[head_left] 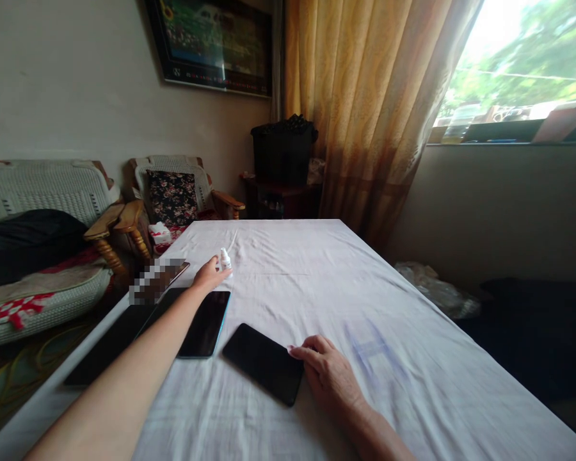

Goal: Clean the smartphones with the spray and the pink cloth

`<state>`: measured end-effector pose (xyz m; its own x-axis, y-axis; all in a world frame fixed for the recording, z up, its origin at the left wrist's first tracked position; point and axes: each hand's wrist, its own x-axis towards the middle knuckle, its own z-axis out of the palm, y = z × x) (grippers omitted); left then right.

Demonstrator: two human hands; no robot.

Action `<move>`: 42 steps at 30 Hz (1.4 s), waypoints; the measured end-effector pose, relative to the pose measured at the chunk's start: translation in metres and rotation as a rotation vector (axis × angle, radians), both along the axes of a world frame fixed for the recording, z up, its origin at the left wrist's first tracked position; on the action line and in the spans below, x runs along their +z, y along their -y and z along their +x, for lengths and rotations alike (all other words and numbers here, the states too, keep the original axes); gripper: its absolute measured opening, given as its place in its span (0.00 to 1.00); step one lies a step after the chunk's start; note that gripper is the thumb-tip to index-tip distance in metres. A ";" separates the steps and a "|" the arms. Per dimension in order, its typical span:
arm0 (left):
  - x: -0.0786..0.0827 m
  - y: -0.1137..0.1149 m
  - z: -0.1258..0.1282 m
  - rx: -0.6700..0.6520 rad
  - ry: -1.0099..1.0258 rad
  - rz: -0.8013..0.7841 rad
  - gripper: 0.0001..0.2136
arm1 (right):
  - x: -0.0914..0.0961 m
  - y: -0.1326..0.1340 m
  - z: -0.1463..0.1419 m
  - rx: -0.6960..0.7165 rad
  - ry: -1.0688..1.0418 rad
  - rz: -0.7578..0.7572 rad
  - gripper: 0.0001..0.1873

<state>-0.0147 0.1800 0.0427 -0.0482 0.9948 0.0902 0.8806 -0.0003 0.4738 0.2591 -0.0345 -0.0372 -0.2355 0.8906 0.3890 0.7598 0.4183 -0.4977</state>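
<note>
On the creased, cloth-covered surface (312, 301), a white bottle (225, 259) and a black phone (262, 360)

Small and narrow-necked, the white bottle stands roughly upright beyond a blue-edged phone (205, 324). The left hand (210, 275) has finger and thumb around it; whether they pinch it, I cannot tell. Flat, dark-faced and round-cornered, the black phone lies aslant nearer; the right hand (329, 371), fingers curled, touches its edge, its grip unclear.
</note>
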 end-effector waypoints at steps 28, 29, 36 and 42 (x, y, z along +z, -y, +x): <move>-0.042 0.159 -0.012 -0.660 -0.233 0.021 0.36 | 0.015 0.023 -0.010 -0.165 0.272 -0.029 0.22; -0.044 0.162 -0.010 -0.654 -0.227 0.047 0.37 | 0.017 0.020 -0.010 -0.188 0.278 -0.056 0.22; -0.065 0.192 0.005 -0.646 -0.191 0.187 0.43 | 0.038 -0.001 -0.012 -0.339 0.393 -0.203 0.23; -0.058 0.196 -0.005 -0.744 -0.124 0.082 0.40 | 0.037 0.005 -0.035 -0.313 0.517 -0.124 0.19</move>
